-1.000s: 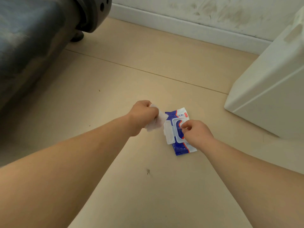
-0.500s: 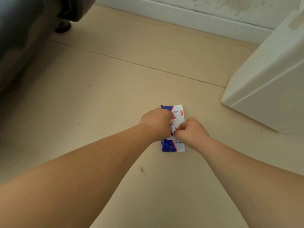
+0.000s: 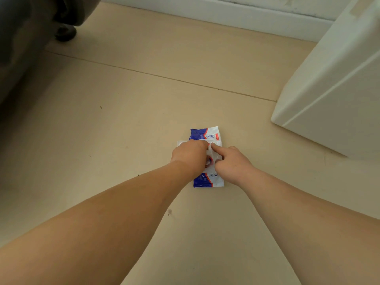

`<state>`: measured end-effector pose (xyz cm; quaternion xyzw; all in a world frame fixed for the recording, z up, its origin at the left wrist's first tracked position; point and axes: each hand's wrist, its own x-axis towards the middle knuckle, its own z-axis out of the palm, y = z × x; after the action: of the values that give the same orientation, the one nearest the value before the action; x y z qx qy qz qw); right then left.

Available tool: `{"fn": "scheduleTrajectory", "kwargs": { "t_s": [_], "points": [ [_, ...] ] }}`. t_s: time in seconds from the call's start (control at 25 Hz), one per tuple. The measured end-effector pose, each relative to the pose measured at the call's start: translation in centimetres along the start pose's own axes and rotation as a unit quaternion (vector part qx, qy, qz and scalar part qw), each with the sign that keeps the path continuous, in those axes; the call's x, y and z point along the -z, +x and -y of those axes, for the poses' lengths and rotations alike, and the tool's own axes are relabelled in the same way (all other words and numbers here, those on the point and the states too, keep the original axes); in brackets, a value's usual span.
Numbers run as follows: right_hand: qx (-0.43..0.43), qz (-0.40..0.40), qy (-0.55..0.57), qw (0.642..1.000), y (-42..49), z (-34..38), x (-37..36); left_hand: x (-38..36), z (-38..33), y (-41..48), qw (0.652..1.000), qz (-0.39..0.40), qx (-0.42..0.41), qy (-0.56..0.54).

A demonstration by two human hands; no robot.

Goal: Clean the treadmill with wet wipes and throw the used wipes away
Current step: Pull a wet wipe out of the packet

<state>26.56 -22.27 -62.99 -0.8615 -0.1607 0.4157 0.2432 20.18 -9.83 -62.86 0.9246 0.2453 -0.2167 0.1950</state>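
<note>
A blue and white wet wipes pack (image 3: pixel 205 133) lies flat on the beige floor, and both my hands are on it. My left hand (image 3: pixel 190 155) is curled into a fist over the pack's white lid area. A white edge (image 3: pixel 180 142) sticks out at its left; the wipe it held is hidden inside the fist. My right hand (image 3: pixel 231 164) presses its straight index finger on the white lid in the pack's middle, the other fingers curled. The dark grey treadmill (image 3: pixel 18 42) fills the top left corner, blurred.
A round black treadmill foot (image 3: pixel 65 32) stands on the floor at top left. A large white plastic box (image 3: pixel 337 93) stands to the right of the pack. A white baseboard (image 3: pixel 205 11) runs along the far wall. A floor seam (image 3: pixel 160 76) crosses ahead.
My left hand, which held a pulled-out wipe clear of the open pack, has come down onto the pack. The right index finger now presses on the lid. The view shifted right.
</note>
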Motion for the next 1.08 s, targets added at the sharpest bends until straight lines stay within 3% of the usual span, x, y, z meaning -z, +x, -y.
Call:
{"fn": "scheduleTrajectory", "kwargs": {
  "t_s": [0.24, 0.36, 0.52, 0.64, 0.72, 0.8, 0.88, 0.96, 1.08],
  "points": [
    [-0.013, 0.002, 0.010, 1.000, 0.7, -0.2, -0.1, -1.4, -0.3, -0.1, 0.993, 0.011, -0.042, 0.114],
    [-0.015, 0.003, 0.037, 0.999, 0.7, -0.5, -0.2, -1.5, 0.1, -0.3, 0.984, -0.036, -0.078, 0.155],
    [-0.006, 0.002, 0.048, 0.999, 0.9, -0.5, -0.3, -1.3, 0.7, -0.7, 0.978, -0.104, -0.133, 0.123],
    [0.010, -0.016, 0.067, 0.998, 1.0, -0.1, -0.4, -1.0, 0.9, -0.8, 0.986, -0.077, -0.138, 0.053],
    [0.015, -0.034, 0.052, 0.998, 0.8, 0.2, -0.3, -0.5, 0.8, -0.7, 0.992, -0.049, -0.094, -0.066],
    [0.024, -0.048, 0.016, 0.998, 0.3, 0.3, -0.5, 0.1, 0.6, -0.7, 0.971, -0.033, -0.032, -0.234],
    [0.031, -0.042, 0.012, 0.999, 0.5, 0.4, -0.7, 0.9, 0.5, -0.7, 0.929, -0.021, 0.025, -0.369],
    [0.018, -0.038, 0.025, 0.999, 0.8, 0.6, -0.9, 1.6, 0.9, -0.8, 0.902, -0.011, 0.058, -0.429],
    [0.003, -0.041, -0.003, 0.999, 1.1, 0.7, -1.0, 2.6, 1.5, -0.7, 0.896, -0.003, 0.081, -0.437]
  ]
}}
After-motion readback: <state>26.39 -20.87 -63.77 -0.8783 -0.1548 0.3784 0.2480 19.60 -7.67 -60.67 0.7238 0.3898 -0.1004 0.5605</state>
